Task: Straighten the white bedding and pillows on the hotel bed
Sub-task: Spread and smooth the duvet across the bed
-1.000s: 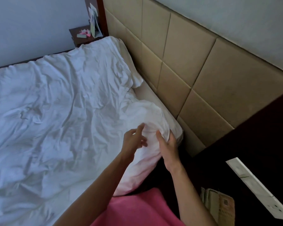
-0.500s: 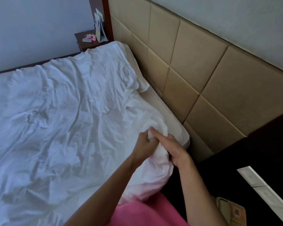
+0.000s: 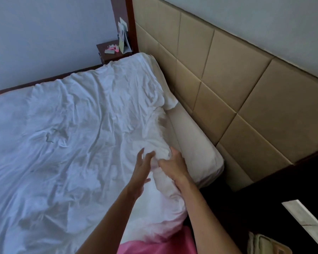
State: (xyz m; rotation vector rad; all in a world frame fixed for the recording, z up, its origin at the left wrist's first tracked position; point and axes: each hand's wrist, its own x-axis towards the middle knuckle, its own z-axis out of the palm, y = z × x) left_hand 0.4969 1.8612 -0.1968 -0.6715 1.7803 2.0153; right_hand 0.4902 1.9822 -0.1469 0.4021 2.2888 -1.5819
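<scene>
A crumpled white duvet covers most of the bed. Its near corner is bunched up by the bed's right edge. My right hand grips that bunched corner of the duvet, fingers closed into the cloth. My left hand hovers just left of it with fingers spread, touching the fabric lightly and holding nothing. Bare mattress shows along the headboard side. A white pillow edge pokes out from under the duvet near the headboard.
A tan padded headboard runs along the right. A dark nightstand with a card and small pink items stands at the far corner. A dark bedside unit with a telephone sits at the near right.
My left hand has let go of the duvet corner and opened its fingers. My right hand has closed more firmly on the bunched corner. The view has shifted slightly toward the bed.
</scene>
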